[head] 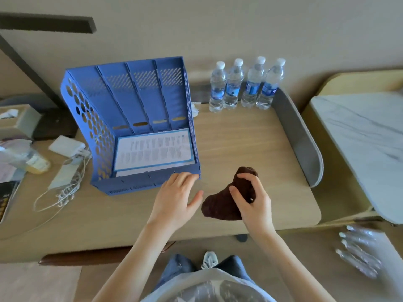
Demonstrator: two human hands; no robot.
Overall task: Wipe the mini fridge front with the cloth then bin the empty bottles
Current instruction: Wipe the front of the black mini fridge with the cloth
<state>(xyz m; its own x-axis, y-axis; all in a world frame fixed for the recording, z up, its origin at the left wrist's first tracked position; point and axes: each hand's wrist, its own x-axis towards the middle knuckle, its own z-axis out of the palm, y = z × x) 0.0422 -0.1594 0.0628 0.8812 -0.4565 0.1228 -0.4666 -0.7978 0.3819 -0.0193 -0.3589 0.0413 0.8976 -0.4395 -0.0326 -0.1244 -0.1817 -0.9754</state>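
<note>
Right hand (254,203) curls round the dark brown cloth (220,207) (bunched on the desk (239,140)); left hand (176,199) lies flat, fingers spread, fingertips touching the blue file rack (130,118). Four bottles (246,83) stand along the desk's far edge.

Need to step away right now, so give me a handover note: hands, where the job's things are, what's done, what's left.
Right hand grips the brown cloth, lying on the desk. Left hand open, fingertips at the front corner of the blue file rack.
Four capped bottles stand in a row at the desk's back edge; whether empty, cannot tell. Fridge and bin out of view.
Done: cloth in hand. Left: wipe the fridge front, bin the bottles.
</note>
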